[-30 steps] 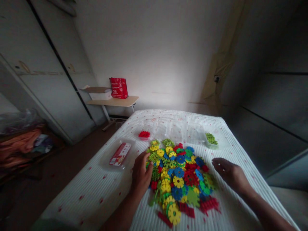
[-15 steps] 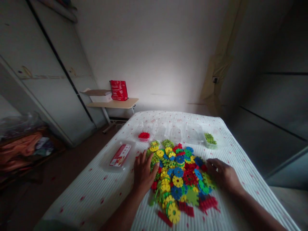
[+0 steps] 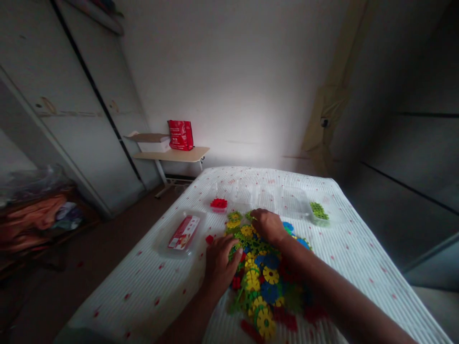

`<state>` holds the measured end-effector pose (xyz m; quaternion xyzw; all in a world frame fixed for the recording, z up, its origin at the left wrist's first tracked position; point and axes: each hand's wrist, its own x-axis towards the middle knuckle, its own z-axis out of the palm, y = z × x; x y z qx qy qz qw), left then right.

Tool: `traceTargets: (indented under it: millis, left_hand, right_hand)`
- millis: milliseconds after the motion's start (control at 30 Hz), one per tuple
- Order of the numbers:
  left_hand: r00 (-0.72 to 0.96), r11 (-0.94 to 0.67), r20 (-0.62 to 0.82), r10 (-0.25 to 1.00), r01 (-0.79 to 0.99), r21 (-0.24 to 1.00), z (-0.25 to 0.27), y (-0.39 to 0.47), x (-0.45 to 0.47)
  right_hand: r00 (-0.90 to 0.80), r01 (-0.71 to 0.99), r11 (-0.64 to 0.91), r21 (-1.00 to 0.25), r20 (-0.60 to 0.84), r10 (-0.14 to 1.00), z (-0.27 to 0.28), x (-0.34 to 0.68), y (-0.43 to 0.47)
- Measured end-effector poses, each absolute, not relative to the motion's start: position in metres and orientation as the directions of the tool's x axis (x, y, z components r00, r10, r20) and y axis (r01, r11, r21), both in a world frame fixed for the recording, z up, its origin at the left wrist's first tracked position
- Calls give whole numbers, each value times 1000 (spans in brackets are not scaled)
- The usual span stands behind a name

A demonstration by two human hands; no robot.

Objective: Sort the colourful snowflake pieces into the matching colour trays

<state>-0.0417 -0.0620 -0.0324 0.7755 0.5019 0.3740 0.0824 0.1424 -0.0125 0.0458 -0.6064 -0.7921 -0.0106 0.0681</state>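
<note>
A heap of flower-shaped plastic building discs (image 3: 270,275) in yellow, blue, green and red lies on the quilted cover. My left hand (image 3: 219,263) rests against the left side of this heap, thumb and fingers apart, holding nothing I can see. Across the heap reaches my right hand (image 3: 268,225), its bent fingers closed down at the far edge. Light-green pieces (image 3: 249,216) are right at those fingertips; whatever is between them is hidden. My right forearm covers the right part of the heap. One small red piece (image 3: 210,239) lies by my left fingers.
Behind the heap stands a row of clear plastic boxes (image 3: 292,203). One box holds red pieces (image 3: 218,204), another at the right holds green pieces (image 3: 317,210). A clear lid with a label (image 3: 184,232) lies left. A side table (image 3: 193,154) carries a red bag (image 3: 180,135).
My right hand has moved from the right side of the heap across to its far edge, by the light-green pieces. My left hand stays at the left side. The view has shifted slightly.
</note>
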Motion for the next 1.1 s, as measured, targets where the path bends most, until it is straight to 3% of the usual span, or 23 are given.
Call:
traceTargets:
  millis: [100,233,667,833,967,1100]
  left_hand:
    - [180,-456,489,854,713,533,-32,-62,-42]
    - [163,-444,477,863,694,566,-32,-61,-43]
    - [111,-433,490,864,660,614,-32,-61,-42]
    - [108,-439,499,860,657,613,-31,-60,-42]
    - [122,-454,501,857,639,621,-31,-60,-42]
    - [146,-476,502,852,614,630,-30,-60,-44]
  right_hand:
    - [-180,983,180,23,10,984,42,119,8]
    - [-121,991,123,60,-25,992,30,107,20]
    - [-93,990,94,103,-14,996,32,101,10]
    - [-141,986,134,95,72,987,46,108,2]
    - [-108,994,107,15,163,981,63,126,-10]
    - [-57,976,103,-191,232,971,78,155,-30]
